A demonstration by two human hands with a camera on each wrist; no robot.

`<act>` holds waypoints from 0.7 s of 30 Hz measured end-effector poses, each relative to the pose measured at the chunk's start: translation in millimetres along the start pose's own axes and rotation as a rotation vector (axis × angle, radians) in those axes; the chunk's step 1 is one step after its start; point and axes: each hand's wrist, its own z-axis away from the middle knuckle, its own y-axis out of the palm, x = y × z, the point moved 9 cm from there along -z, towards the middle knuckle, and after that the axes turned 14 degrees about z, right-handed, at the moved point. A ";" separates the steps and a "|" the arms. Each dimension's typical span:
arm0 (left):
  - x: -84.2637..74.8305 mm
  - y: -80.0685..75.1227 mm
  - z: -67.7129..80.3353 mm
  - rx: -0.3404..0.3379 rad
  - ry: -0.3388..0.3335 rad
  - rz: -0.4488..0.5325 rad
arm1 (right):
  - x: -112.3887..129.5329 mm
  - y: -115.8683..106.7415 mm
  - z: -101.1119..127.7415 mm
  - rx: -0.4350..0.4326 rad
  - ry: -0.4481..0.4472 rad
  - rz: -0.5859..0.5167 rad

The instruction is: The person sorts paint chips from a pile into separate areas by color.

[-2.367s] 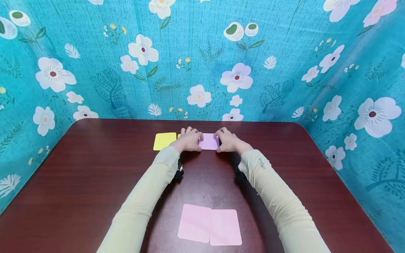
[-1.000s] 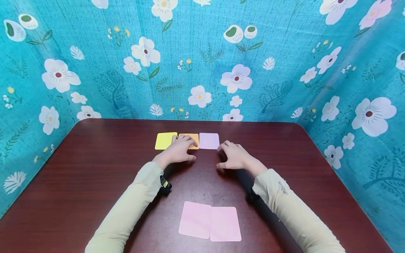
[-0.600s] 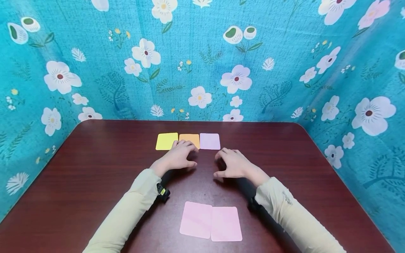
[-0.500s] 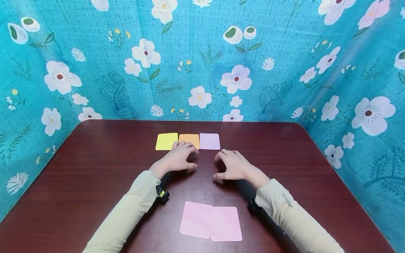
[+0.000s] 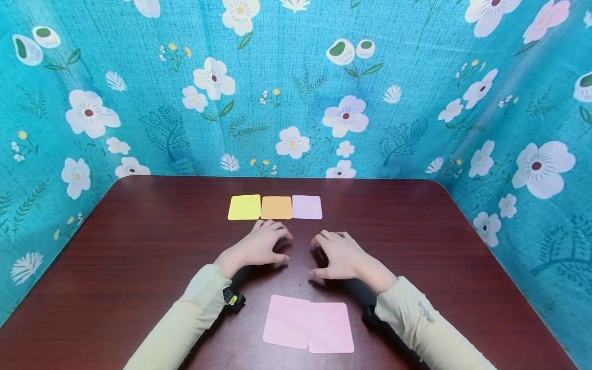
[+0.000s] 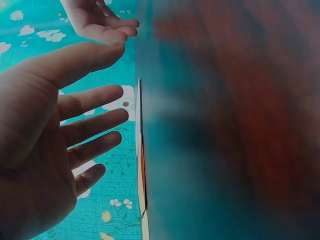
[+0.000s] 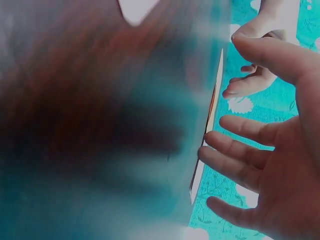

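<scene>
Three square cards lie in a row toward the back of the table: a yellow card (image 5: pixel 244 207), an orange card (image 5: pixel 276 207) and a light purple card (image 5: pixel 307 207). Two pink cards, a left one (image 5: pixel 287 321) and a right one (image 5: pixel 330 327), lie side by side nearer the front. My left hand (image 5: pixel 260 245) is just in front of the orange card, its fingers spread and holding nothing. Facing it, my right hand (image 5: pixel 343 257) is in front of and right of the purple card, also holding nothing. Both wrist views show loosely spread fingers.
The dark red-brown table (image 5: pixel 139 257) is glossy and has rounded back corners. A blue floral cloth (image 5: pixel 296 87) hangs behind it and along the sides. Black wrist devices, such as the left one (image 5: pixel 234 299), sit below the cuffs.
Earlier both hands were at the purple card, touching its sides. They have let go and drawn back toward the front, uncovering the orange card. The pink cards stay in place.
</scene>
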 end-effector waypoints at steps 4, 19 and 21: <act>-5.6 4.6 7.5 0.033 0.007 -0.013 | 8.9 0.7 5.1 0.021 -0.010 0.016; -25.6 15.1 34.1 0.067 0.069 0.005 | 38.4 -0.9 25.2 0.006 -0.073 0.087; -30.1 14.8 38.2 0.071 0.079 -0.002 | 43.3 -1.6 28.3 0.016 -0.087 0.097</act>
